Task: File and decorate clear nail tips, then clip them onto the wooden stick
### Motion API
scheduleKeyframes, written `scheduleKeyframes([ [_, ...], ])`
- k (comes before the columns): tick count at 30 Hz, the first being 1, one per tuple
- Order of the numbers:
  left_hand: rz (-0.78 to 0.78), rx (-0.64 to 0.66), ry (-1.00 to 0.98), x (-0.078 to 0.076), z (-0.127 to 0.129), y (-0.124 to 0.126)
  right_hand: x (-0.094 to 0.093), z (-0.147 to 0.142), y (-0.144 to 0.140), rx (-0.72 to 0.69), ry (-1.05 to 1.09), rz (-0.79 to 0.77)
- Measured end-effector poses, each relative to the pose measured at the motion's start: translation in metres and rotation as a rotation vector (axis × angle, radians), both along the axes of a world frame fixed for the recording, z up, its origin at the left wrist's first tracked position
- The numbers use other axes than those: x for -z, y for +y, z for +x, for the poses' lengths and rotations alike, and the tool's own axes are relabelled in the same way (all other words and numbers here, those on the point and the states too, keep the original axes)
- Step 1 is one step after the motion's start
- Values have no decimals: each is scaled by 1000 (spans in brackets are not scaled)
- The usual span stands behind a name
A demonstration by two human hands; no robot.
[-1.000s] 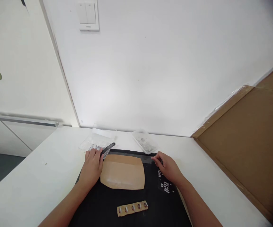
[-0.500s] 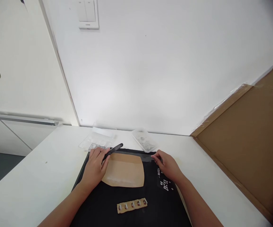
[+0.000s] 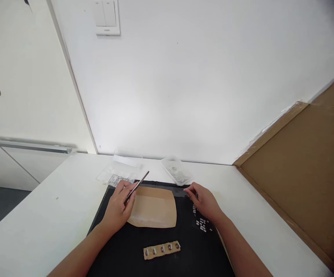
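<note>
My left hand (image 3: 117, 206) is closed around a slim black tool (image 3: 139, 184), which points up and to the right with its narrow edge towards me. It is over the left end of a shallow tan tray (image 3: 158, 209) on a black mat (image 3: 132, 250). At the mat's far right, my right hand (image 3: 203, 200) is closed in a pinch; whatever its fingertips hold cannot be made out. Beside those fingertips lies a greyish see-through strip (image 3: 179, 191). Small white pieces (image 3: 202, 224) are scattered under and below the right hand. Nearer me rests a tan strip (image 3: 161, 250) bearing several shiny brown, rounded pieces.
Behind the mat stand a clear plastic box (image 3: 177, 171) with small contents and clear packaging (image 3: 117, 171). A white wall (image 3: 178, 96) with a light switch (image 3: 107, 17) rises behind the white table (image 3: 45, 207). Brown cardboard (image 3: 299, 173) borders the right side.
My left hand has turned the black tool, so its thin edge now shows instead of its flat side. My right hand has barely moved.
</note>
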State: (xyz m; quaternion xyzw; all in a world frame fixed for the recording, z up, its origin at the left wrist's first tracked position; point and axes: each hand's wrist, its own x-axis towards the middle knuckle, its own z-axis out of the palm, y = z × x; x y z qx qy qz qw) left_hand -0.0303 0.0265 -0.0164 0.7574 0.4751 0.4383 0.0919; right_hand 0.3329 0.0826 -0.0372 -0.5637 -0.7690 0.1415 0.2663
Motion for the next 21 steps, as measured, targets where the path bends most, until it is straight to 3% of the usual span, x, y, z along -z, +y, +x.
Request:
scheduleKeyframes([
  [8,36,-21,27,3,-2,0,2,-3,-1,-31,-29,25],
  [12,98,-10,10,-3,-5,-2,-9,8,-1,-23,-73,46],
  [17,152,48,42,-7,-7,-7,-29,49,-1,220,3,143],
  [21,158,64,81,2,-10,-6,-28,66,1,311,61,178],
])
